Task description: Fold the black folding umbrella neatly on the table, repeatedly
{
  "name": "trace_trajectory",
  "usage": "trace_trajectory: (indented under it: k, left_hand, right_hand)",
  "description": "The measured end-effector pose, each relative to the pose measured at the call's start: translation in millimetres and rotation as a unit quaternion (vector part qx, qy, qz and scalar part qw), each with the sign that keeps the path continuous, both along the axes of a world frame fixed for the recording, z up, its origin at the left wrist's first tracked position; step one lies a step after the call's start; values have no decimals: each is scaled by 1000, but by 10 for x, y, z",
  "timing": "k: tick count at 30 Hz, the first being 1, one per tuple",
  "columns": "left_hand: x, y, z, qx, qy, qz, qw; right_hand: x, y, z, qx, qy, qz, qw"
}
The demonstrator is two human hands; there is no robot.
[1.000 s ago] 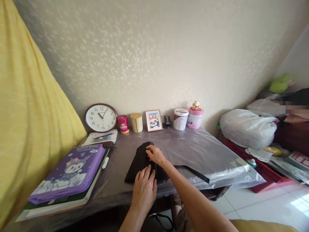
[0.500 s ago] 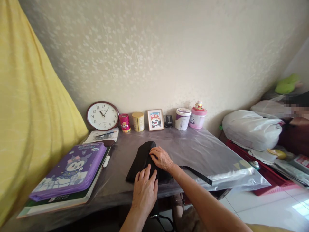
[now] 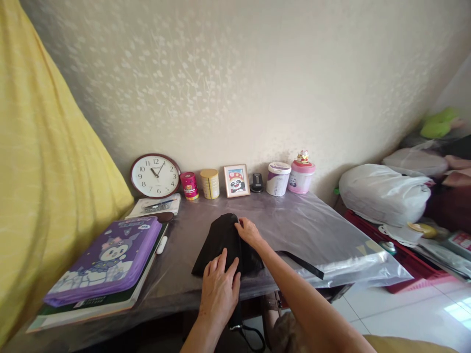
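A black folding umbrella (image 3: pixel 217 240) lies on the plastic-covered table, its fabric loosely folded and spread toward the left. Its handle end, with a wrist loop (image 3: pixel 253 338), sticks out past the table's front edge. A flat black strap (image 3: pixel 301 264) stretches away to the right. My left hand (image 3: pixel 220 284) rests on the lower part of the fabric, palm down with the fingers spread. Higher up, my right hand (image 3: pixel 250 233) pinches a fold of the fabric near the top right edge between thumb and fingers; the fingertips are partly hidden.
A purple cartoon case (image 3: pixel 110 260) sits on books at the left. Along the wall stand a clock (image 3: pixel 156 175), a pink tin (image 3: pixel 189 185), a yellow tin (image 3: pixel 210 184), a picture frame (image 3: pixel 236 180) and two tubs (image 3: pixel 278 180). A white plastic bag (image 3: pixel 384 193) lies right of the table.
My right hand has shifted slightly up and right, from lying over the fabric to pinching its edge. More fabric now shows on the right side. The left hand has barely moved.
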State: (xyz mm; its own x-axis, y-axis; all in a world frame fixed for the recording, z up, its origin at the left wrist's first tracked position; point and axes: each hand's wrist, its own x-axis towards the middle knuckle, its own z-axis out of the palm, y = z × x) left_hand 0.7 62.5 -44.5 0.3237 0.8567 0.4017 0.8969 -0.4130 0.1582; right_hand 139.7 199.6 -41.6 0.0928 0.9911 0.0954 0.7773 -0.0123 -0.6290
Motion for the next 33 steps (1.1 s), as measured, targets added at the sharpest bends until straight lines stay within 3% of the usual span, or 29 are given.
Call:
trace_trajectory:
  k: [4,8,13,18,24,29,33]
  left_hand:
    - [-45,-5,-5,10,-32,6,999]
    - [-123,-27,-28,-5,-70,21,997]
    - [-195,-59,-58,-65,-114,28,991]
    - [-196,-76,-10,-138,-70,16,988]
    - [-139,-133,69,-222,-58,60,971]
    - [-66,-151,53,-339,-151,44,927]
    - [5,-141,11,-372,-282,31,884]
  right_hand:
    - [-46,-137,47,-75,82,18,994]
    - [-26,-236,126,-155,231,9,960]
    - [33,-273,184,-170,294,10,940]
    - [47,-259,171,-173,312,5,934]
    - [178,-205,155,-177,309,-39,934]
    - [358,-208,119,-173,260,-66,948]
    - [466,-172,12,-154,215,-74,962]
